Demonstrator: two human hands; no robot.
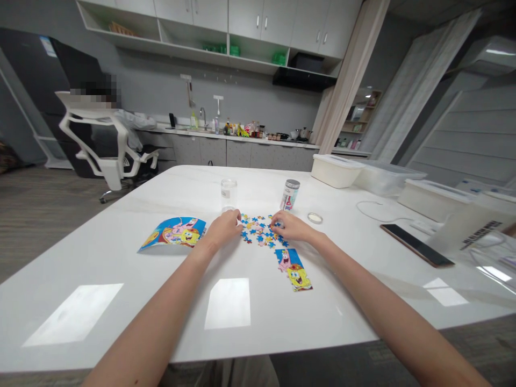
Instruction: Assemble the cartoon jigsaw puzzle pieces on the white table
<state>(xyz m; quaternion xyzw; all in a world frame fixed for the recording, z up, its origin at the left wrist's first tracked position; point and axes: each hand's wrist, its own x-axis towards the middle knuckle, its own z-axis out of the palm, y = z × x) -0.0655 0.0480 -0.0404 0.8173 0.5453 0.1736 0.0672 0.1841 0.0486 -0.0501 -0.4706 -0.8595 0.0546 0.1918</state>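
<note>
Loose jigsaw puzzle pieces [258,231], mostly blue, lie spread on the white table between my hands. My left hand [226,227] rests at the pile's left edge with fingers curled together; what they hold, if anything, is hidden. On the other side, my right hand [293,226] is closed in a pinch over the pile's right edge, seemingly on a puzzle piece at its fingertips. Nearer to me lies a joined puzzle section [295,270] showing a pink and a yellow cartoon figure. A curved picture sheet [174,232] with similar figures is left of my left hand.
Behind the pile stand a clear jar [228,194] and a printed canister [290,194]. A round lid [315,218] lies right of my right hand. Storage boxes [337,171], a cable and a dark flat panel [417,245] occupy the right side. Someone sits in a white chair [108,140].
</note>
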